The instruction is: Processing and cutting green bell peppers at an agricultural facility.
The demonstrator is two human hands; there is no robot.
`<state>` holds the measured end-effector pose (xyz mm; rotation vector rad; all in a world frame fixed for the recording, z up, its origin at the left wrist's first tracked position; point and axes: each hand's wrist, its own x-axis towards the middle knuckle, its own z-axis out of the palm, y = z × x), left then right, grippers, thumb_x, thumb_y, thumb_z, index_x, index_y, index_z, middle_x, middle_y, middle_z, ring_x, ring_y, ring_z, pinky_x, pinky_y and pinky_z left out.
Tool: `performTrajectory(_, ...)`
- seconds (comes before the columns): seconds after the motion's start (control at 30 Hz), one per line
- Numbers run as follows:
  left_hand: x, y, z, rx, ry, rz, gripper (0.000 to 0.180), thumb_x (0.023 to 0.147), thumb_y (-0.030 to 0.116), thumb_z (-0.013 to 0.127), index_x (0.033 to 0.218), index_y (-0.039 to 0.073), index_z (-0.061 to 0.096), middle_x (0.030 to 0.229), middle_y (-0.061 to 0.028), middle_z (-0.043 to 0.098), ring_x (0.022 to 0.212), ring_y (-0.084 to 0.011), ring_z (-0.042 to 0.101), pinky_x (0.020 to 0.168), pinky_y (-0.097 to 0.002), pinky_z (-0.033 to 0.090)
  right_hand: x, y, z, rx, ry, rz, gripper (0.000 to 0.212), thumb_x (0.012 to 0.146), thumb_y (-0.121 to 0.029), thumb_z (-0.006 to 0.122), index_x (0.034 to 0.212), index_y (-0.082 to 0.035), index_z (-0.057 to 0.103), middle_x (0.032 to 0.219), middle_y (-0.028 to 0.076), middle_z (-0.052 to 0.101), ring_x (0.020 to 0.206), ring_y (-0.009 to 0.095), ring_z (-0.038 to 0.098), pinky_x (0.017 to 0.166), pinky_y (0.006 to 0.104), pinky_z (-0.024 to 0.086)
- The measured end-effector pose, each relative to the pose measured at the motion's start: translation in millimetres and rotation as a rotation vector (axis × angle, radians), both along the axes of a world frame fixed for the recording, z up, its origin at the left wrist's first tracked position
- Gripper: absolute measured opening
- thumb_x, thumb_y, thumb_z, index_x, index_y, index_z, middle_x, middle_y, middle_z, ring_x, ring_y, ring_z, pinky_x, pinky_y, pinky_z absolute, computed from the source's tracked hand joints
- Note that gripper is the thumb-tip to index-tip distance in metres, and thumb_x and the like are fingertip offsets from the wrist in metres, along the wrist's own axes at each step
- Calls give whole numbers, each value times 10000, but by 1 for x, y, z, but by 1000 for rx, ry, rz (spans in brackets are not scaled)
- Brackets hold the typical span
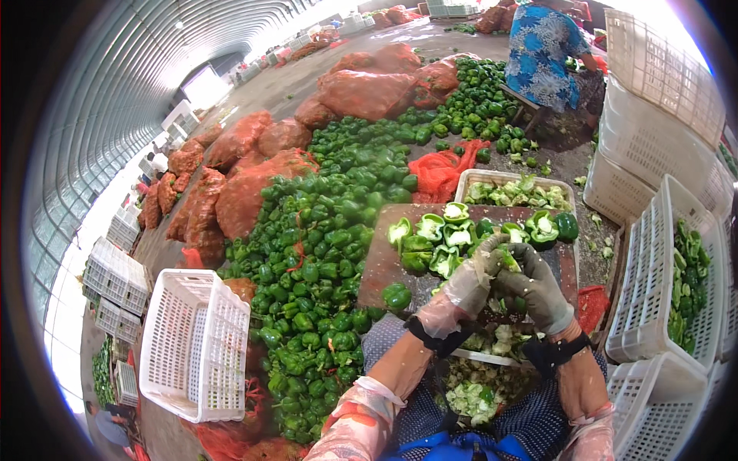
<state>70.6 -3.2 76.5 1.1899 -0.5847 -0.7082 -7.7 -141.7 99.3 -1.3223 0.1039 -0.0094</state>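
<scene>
Over a brown board (377, 269), my gloved left hand (470, 281) and gloved right hand (538, 286) meet with bent fingers. Both close around a green pepper piece (509, 263); most of it is hidden by the gloves. Just beyond them lie several halved peppers (447, 238) with pale insides facing up. A whole green pepper (397, 296) rests near the board's left corner, and another (566, 226) sits at its right end. Under my wrists, a white tray (488, 356) holds pale pepper cores. More pepper scraps (470, 403) lie below it, between my legs.
A large heap of green peppers (330, 223) spreads along my left, with red mesh sacks (365, 92) behind. A white crate (175, 338) stands at left; stacked crates (653, 100) rise at right. Beyond the board is a tray of cores (515, 192). Another person (544, 58) sits farther off.
</scene>
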Motion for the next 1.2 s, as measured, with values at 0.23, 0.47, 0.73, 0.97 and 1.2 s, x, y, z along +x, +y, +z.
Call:
performTrajectory(0.23,-2,4,6,236,-165,89,353,998,162,459,1336,59,462,1011,-38,592,794,-87,567,666,-218,489,4,-12,-13,-240,-92,24,319,911,-131,593,1189,19,545,1018,84,639,840,181,628,703,313,519)
performTrajectory(0.47,-5,18,-2,286,-257,20,415,929,22,545,1338,45,477,1107,-74,622,895,-86,579,798,-202,497,-1,9,-19,-1519,190,527,283,869,-160,621,1123,-40,585,1073,205,628,820,314,661,708,378,550)
performTrajectory(0.73,10,35,42,-382,331,147,548,851,544,611,1126,71,579,1013,-133,654,866,-223,656,620,-352,592,6,-32,-22,-952,-395,-80,380,902,-206,613,1253,-68,565,1135,211,622,953,280,655,827,375,529)
performTrajectory(0.97,6,25,26,-185,325,183,466,848,441,663,1145,95,569,1045,-73,591,846,-200,583,671,-311,536,5,6,6,-722,-504,-100,305,906,-244,616,1147,-57,612,869,163,684,716,243,672,648,361,521)
performTrajectory(1.2,-3,-2,9,341,-278,89,334,857,-3,535,1189,8,571,1182,-113,573,1021,-180,581,880,-274,487,-10,-3,-22,-1015,-348,-3,217,799,-175,695,900,-16,587,750,189,620,695,324,644,619,415,499)
